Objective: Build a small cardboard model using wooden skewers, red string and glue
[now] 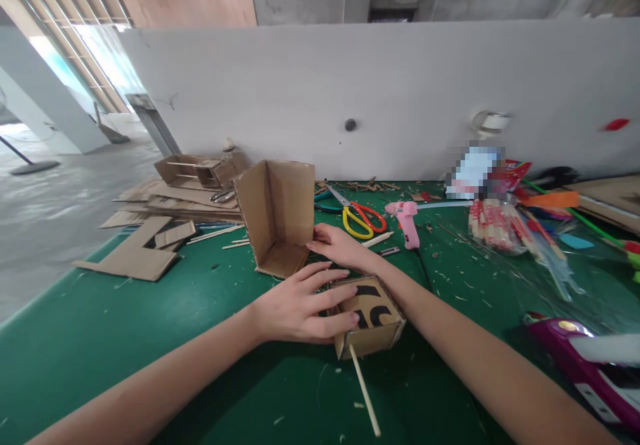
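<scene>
A small cardboard box [383, 335] with black printing on top sits on the green table, a thin wooden stick [366, 395] poking out of its near side. My left hand [300, 305] lies over the left part of this box, fingers spread across its top and side; the thumb is hardly visible. Further forward, a larger open-sided cardboard piece [290, 198] stands upright, two walls and a base showing. My right hand [340, 243] reaches past the small box to its lower right edge, with curled fingers gripping there.
Behind my right hand lie yellow-and-red-handled scissors [360, 221], a pink glue gun [407, 221] and a utility knife [389, 251]. Cardboard sheets [135, 251] and another cardboard construction [200, 168] are at the left. Packaged sticks [495, 225] and a purple device [575, 358] are on the right.
</scene>
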The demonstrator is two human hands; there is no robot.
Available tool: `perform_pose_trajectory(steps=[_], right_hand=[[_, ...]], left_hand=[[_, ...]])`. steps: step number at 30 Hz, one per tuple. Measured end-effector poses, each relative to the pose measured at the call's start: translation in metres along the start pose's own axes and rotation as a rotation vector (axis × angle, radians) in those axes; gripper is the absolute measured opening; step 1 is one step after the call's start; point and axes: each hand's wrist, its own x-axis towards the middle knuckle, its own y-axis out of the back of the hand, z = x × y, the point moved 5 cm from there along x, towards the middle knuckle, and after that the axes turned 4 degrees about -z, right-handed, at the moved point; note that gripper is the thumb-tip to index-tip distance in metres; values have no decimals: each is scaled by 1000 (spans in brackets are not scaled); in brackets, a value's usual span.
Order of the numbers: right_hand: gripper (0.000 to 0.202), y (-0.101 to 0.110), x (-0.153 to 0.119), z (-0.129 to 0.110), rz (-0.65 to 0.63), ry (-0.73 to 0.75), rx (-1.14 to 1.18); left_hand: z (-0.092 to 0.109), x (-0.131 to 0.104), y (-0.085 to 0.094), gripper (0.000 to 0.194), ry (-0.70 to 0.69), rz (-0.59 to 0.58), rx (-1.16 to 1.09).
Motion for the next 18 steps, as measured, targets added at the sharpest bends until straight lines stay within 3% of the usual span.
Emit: perform_pose_trajectory(steps=[4,6,10,12,14,15,16,18], right_hand=[[23,24,-8,-3,51,-104,-11],[27,41,-16,-8,68,-156,71],[34,67,-33,-24,55,-188,65],[34,73,-38,-32,38,-183,-13],[34,75,-42,-42,19,-174,-96],[34,76,-44,-48,14,-166,-143],[35,76,-46,-53,15,-156,-194],[37,77,-50,-65,30,-143,-302]], left_hand=[[-8,-3,5,35,13,-50,105],[-14,-3,8,39,59,-153,171],[-26,3,19,81,224,-484,235],[-32,5,37,88,275,-536,215],[-43,3,63,65,286,-456,149],[-53,-1,79,41,299,-313,133],[-65,-7,97,26,319,-117,165],[-103,-39,132,18,640,343,348]])
